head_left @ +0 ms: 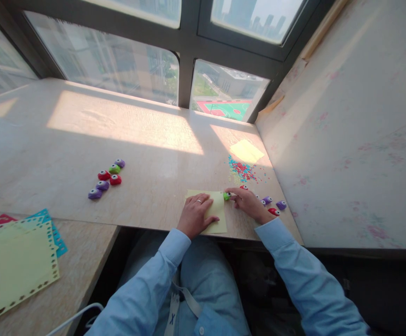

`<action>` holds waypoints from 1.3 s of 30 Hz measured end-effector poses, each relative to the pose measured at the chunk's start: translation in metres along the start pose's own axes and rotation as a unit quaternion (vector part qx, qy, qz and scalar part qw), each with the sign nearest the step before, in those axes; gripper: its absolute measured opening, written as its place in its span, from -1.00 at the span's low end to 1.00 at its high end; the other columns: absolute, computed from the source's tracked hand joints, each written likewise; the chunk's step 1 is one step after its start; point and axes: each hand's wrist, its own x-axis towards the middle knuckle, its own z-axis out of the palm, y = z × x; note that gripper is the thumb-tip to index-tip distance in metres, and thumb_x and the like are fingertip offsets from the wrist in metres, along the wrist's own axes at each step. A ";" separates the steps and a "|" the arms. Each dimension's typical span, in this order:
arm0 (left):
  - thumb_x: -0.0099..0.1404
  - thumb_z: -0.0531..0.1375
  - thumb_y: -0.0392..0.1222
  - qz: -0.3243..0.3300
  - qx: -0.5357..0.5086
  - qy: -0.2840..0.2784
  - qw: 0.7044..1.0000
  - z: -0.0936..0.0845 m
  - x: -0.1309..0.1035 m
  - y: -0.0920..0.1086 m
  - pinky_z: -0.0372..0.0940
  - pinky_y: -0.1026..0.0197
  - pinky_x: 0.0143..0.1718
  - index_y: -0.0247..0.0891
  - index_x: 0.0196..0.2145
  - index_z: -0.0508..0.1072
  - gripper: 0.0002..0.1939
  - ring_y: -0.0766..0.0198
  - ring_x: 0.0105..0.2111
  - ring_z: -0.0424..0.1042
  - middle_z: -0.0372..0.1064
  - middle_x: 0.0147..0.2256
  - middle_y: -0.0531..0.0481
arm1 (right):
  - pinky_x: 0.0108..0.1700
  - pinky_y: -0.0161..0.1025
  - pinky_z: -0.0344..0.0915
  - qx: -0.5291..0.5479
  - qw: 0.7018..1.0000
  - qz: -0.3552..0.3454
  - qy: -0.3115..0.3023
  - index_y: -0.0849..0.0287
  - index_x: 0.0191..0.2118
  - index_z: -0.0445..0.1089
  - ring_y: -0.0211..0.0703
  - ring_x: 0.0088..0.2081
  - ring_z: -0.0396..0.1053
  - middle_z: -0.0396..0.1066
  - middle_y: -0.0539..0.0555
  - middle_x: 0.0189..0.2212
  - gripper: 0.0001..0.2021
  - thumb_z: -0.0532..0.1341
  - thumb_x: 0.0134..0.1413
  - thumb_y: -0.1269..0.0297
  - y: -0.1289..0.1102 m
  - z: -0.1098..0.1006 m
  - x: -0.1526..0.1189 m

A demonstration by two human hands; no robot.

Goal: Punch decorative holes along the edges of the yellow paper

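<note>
My left hand (196, 215) lies flat on a pale yellow sheet of paper (219, 212), fingers spread, with a ring on one finger. At the sheet's upper right corner, my right hand (246, 203) has its fingers closed on a small green craft punch (227, 196) with an eye-like white spot. Partly hidden around my right hand and forearm are more small punches, among them a red one (274, 212) and a purple one (281, 205).
Red, purple and green punches (103, 175) form a group on the left of the sill. Red and blue paper bits (243, 171) lie beyond my right hand, near a yellow sheet (246, 151). Punched sheets (17, 266) lie at the lower left. A patterned wall stands right.
</note>
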 end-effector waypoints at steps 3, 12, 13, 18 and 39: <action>0.14 0.33 0.11 0.000 -0.001 -0.001 1.000 0.000 0.000 0.000 0.22 -0.10 0.06 -0.22 -0.02 0.45 -0.48 -0.05 0.07 0.33 0.40 0.04 -0.20 | -0.36 -0.30 0.36 0.009 1.000 -0.006 -0.005 0.17 -0.06 0.46 -0.30 -0.58 0.39 0.53 0.02 -0.43 -0.66 0.06 0.10 0.47 0.002 0.001 0.000; 0.14 0.32 0.12 0.002 -0.004 -0.002 1.000 -0.001 0.000 0.000 0.21 -0.11 0.08 -0.21 -0.01 0.45 -0.47 -0.05 0.09 0.32 0.40 0.04 -0.21 | -0.38 -0.31 0.38 0.017 0.999 -0.028 -0.023 0.15 -0.07 0.48 -0.34 -0.59 0.35 0.55 0.04 -0.32 -0.63 0.04 0.08 0.48 0.004 -0.001 0.004; 0.15 0.32 0.12 0.003 -0.004 -0.003 1.000 0.000 0.000 -0.001 0.21 -0.10 0.08 -0.21 -0.01 0.45 -0.47 -0.05 0.09 0.32 0.40 0.04 -0.21 | -0.39 -0.32 0.37 0.013 0.999 -0.031 -0.026 0.14 -0.07 0.48 -0.35 -0.59 0.34 0.55 0.04 -0.32 -0.61 0.03 0.07 0.50 0.004 -0.002 0.005; 0.15 0.31 0.13 0.008 0.000 -0.008 1.000 0.001 -0.001 -0.002 0.19 -0.09 0.10 -0.24 0.00 0.44 -0.45 -0.04 0.11 0.31 0.39 0.05 -0.22 | -0.37 -0.35 0.37 -0.005 0.998 -0.039 -0.047 0.13 -0.06 0.48 -0.38 -0.58 0.34 0.54 0.04 -0.28 -0.53 -0.02 0.02 0.59 0.004 -0.002 0.009; 0.22 0.26 0.11 0.011 0.005 -0.020 1.000 -0.003 -0.003 0.003 0.17 -0.12 0.13 -0.24 -0.03 0.45 -0.53 -0.07 0.15 0.26 0.34 0.10 -0.26 | -0.11 -0.14 0.38 0.001 0.995 -0.009 0.101 0.15 -0.06 0.43 -0.08 -0.21 0.42 0.41 0.15 -0.14 -0.78 0.17 0.22 0.27 -0.022 0.024 -0.019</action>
